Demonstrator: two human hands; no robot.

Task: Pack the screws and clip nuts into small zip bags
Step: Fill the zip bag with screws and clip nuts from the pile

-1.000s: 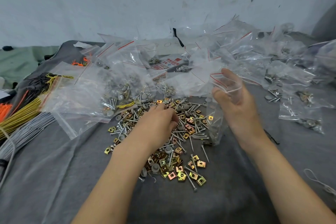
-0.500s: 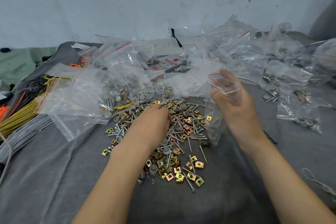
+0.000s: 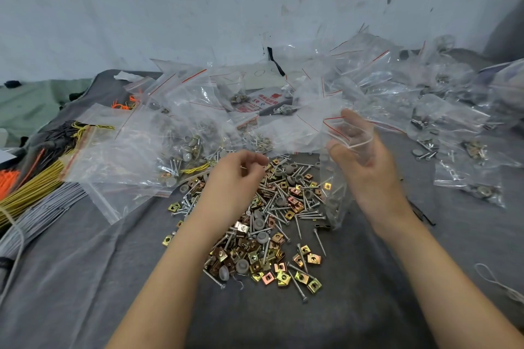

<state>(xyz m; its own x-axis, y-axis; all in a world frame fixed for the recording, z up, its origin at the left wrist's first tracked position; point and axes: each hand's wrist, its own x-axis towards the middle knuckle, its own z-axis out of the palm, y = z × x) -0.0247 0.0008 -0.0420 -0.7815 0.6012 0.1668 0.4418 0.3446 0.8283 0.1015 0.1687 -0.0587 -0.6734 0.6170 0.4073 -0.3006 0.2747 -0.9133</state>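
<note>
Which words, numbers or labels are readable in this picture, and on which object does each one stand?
Packet among the bags: red print, too blurred to read.
White sheet behind it: faint marks, unreadable.
Nothing else shows text.

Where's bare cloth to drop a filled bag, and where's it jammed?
Free: gray cloth near left, between the gray wire bundle and the loose screw and clip-nut pile; also near right, between that pile and the white cord loop. Crowded: zip bags heaped across the far side.
</note>
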